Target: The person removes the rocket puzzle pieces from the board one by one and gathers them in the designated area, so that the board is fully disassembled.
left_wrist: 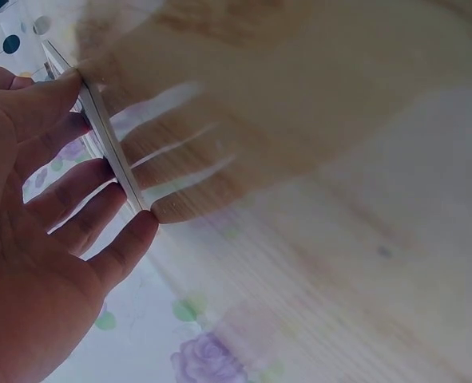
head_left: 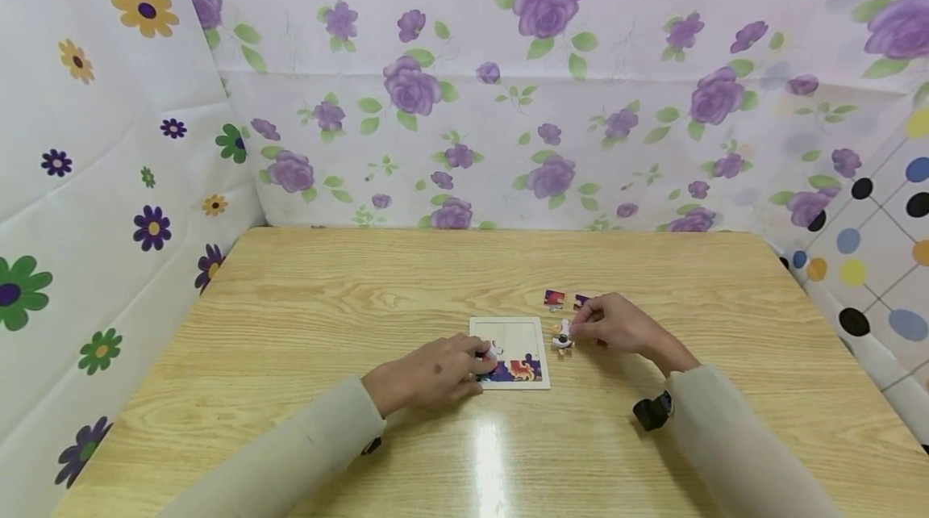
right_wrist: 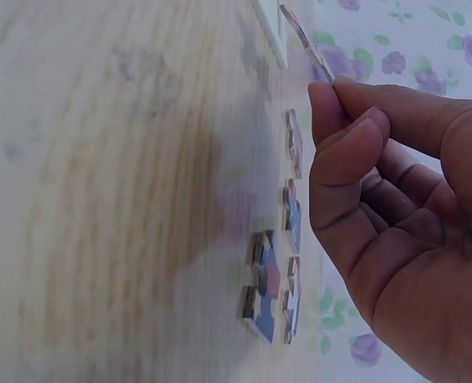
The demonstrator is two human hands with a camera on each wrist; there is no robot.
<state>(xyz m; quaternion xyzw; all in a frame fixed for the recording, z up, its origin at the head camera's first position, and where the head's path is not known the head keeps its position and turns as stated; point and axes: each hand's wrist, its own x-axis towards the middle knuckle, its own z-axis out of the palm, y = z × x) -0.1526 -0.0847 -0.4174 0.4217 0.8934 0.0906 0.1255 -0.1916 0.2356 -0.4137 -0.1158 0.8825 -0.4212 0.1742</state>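
Purple-flowered cloth (head_left: 327, 50) hangs at twelve o'clock beyond the wood-grain table (head_left: 348, 284). On the table's seven o'clock side of the work, the left hand (head_left: 435, 373) spreads its fingers, touching the tray's nine o'clock edge rather than curling round it. The right hand (head_left: 617, 324), on the other side, pinches a puzzle piece between thumb and forefinger. The square tray (head_left: 508, 319) lies between the hands, joined pieces (head_left: 518, 371) along its six o'clock side and pale floor showing toward twelve. Loose pieces (head_left: 554, 298) lie at one o'clock from it. The pinched white-and-orange puzzle piece (head_left: 562, 340) sits just beside the tray's three o'clock rim, at nine o'clock from the right fingertips, its long axis roughly twelve to six. The right hand is much the nearer to it; whether it touches the table, I cannot tell.
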